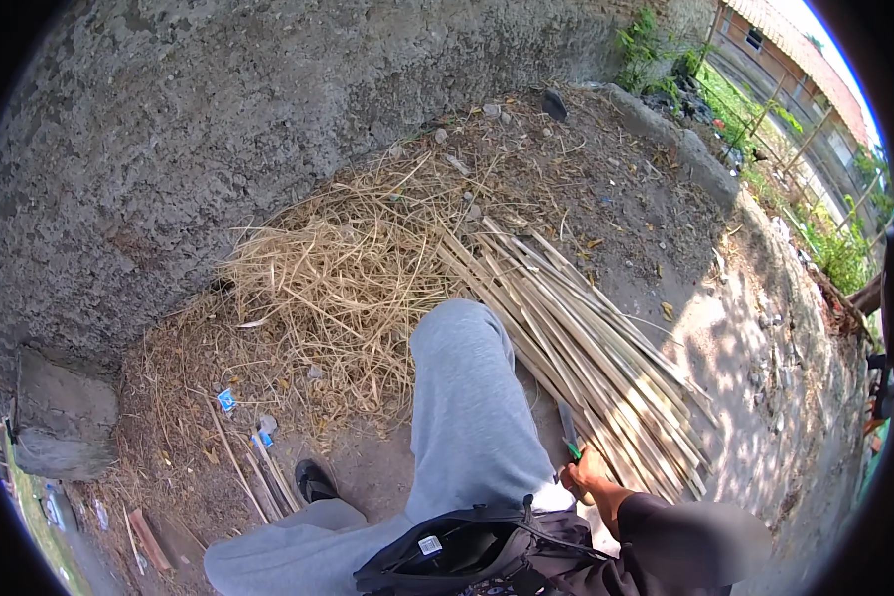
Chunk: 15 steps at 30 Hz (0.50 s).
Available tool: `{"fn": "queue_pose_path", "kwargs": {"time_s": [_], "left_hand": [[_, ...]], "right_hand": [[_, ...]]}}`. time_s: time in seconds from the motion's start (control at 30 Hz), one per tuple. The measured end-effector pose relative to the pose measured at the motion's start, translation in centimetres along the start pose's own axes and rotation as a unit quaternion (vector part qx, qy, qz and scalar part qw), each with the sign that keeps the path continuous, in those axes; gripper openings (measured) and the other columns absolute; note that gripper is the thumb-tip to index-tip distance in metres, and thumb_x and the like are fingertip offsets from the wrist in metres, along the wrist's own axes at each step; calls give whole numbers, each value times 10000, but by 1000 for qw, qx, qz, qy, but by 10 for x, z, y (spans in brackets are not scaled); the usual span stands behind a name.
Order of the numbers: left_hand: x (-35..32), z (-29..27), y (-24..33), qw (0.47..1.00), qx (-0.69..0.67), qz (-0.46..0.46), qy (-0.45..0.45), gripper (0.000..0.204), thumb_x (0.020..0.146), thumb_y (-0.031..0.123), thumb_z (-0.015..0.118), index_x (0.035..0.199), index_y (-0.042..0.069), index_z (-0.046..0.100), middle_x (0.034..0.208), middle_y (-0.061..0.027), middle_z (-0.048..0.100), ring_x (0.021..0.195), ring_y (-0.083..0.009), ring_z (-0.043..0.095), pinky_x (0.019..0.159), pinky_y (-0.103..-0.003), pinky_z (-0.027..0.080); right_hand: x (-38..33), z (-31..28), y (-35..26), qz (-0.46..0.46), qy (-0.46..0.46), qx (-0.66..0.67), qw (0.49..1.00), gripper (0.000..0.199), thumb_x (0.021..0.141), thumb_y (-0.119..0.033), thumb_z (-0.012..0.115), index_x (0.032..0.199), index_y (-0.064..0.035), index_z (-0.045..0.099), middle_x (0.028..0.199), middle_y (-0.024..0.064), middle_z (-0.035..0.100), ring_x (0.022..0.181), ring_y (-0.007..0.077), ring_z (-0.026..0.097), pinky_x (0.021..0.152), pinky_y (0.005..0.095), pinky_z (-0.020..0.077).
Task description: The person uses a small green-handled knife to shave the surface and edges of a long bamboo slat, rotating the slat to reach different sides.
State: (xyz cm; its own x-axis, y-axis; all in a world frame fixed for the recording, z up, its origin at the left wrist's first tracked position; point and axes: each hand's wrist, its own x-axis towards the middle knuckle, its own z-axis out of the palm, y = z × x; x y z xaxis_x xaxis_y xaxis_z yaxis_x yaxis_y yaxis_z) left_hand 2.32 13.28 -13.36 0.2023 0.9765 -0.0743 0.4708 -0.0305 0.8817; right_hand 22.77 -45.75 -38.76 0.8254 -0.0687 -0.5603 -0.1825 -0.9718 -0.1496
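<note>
My right hand (588, 475) is closed around the green handle of a knife (568, 429), its dark blade pointing up and away, beside my raised grey-trousered knee (467, 348). The blade lies next to a bundle of long split cane strips (586, 338) spread on the dirt to the right of the knee. My left hand is not in view. A black open bag (467, 551) rests at my lap. My dark shoe (315, 479) sits on the ground at lower left.
A heap of dry straw-like shavings (338, 268) lies against a rough grey wall (169, 129). A few loose strips (253, 472) and blue scraps lie near the shoe. A concrete kerb (685, 144), greenery and a building stand at upper right.
</note>
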Motion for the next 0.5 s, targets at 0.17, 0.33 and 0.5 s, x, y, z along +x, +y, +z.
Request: {"fn": "queue_pose_path", "kwargs": {"time_s": [0.17, 0.33, 0.5], "left_hand": [[-2, -3, -4, 1000, -1, -4, 6, 275, 983, 244, 557, 1038, -9, 649, 822, -66, 634, 746, -126, 613, 640, -270, 486], [-3, -9, -7, 1000, -1, -5, 18, 275, 983, 243, 556, 1046, -8, 648, 830, -71, 637, 755, -128, 616, 645, -271, 488], [-6, -11, -8, 1000, -6, -8, 23, 274, 984, 241, 555, 1054, -8, 646, 838, -75, 641, 764, -129, 619, 651, -272, 490]], "right_hand": [[14, -8, 6, -49, -63, -37, 996, 526, 734, -367, 748, 1083, -7, 589, 888, 205, 695, 851, 360, 686, 780, 444, 542], [2, -19, -31, -71, -104, -22, 992, 416, 755, -389, 696, 1010, -60, 677, 951, 220, 694, 931, 373, 678, 813, 458, 536], [32, -41, -47, -113, 204, 58, 971, 286, 789, -291, 699, 984, -84, 668, 999, 211, 645, 862, 402, 663, 760, 481, 535]]}}
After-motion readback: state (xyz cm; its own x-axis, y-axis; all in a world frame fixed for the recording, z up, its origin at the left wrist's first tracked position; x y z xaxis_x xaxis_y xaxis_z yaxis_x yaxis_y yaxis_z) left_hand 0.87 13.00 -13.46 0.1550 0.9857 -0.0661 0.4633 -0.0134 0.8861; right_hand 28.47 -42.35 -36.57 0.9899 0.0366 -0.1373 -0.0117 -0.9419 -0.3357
